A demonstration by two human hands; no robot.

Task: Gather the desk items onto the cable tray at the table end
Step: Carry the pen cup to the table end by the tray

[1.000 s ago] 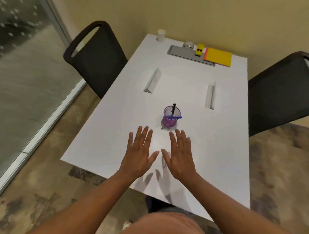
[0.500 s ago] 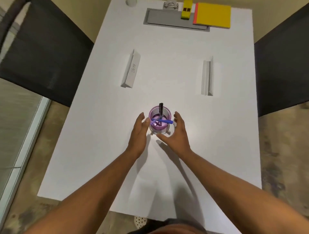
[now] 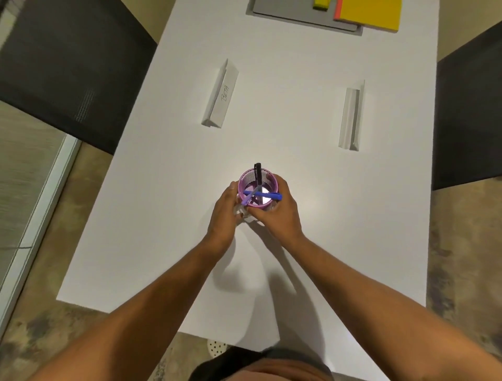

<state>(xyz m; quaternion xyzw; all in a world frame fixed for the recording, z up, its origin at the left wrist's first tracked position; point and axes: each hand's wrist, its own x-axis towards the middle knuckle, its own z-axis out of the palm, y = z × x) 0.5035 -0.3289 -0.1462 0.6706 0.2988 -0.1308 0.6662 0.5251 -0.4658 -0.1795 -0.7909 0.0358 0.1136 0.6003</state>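
A purple mesh pen cup (image 3: 248,181) stands mid-table with a black pen (image 3: 258,174) and a blue pen (image 3: 267,195) in it. My left hand (image 3: 224,214) wraps its left side and my right hand (image 3: 279,214) wraps its right side, both closed on the cup. Something pale and clear under the cup shows between my fingers; I cannot tell what it is. Two folded white name cards lie further out, one at the left (image 3: 220,95) and one at the right (image 3: 351,117). The grey cable tray (image 3: 282,15) lies at the far end of the table.
A yellow notebook (image 3: 369,12) and a small yellow object (image 3: 322,3) rest on the tray's right part. Black chairs stand at the left (image 3: 68,59) and right (image 3: 470,108) of the white table (image 3: 163,217). A glass wall runs along the far left.
Both hands went forward from flat on the table and closed around the pen cup. The camera tilted down and moved nearer the table.
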